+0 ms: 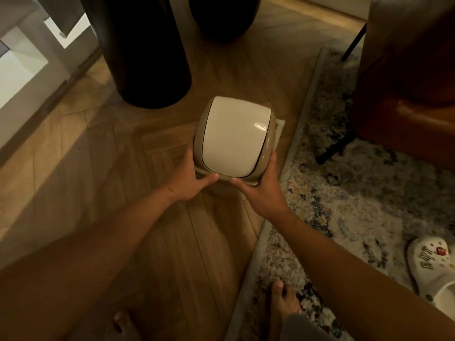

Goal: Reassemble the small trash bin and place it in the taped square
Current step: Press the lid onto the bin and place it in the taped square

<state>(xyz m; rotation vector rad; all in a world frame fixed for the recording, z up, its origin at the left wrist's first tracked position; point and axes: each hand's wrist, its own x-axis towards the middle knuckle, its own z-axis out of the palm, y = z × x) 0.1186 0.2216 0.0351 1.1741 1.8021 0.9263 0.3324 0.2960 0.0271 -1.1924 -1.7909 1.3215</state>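
The small trash bin (235, 139) is in the middle of the view on the wooden floor, seen from above: a beige lid frame with a white swing flap fitted in it. My left hand (190, 182) grips its near left side and my right hand (261, 190) grips its near right side, thumbs on the front rim. A bit of white tape (280, 124) shows on the floor just right of the bin; the other sides of the taped square are hidden under it. Whether the bin rests on the floor or hangs just above it is unclear.
A tall black cylinder (145, 52) stands just behind the bin at left, another dark round object (224, 16) behind it. A patterned rug (344, 193) lies right, with a brown leather chair (413, 94) on it. A white clog (433, 267) and my bare feet (283, 303) are near.
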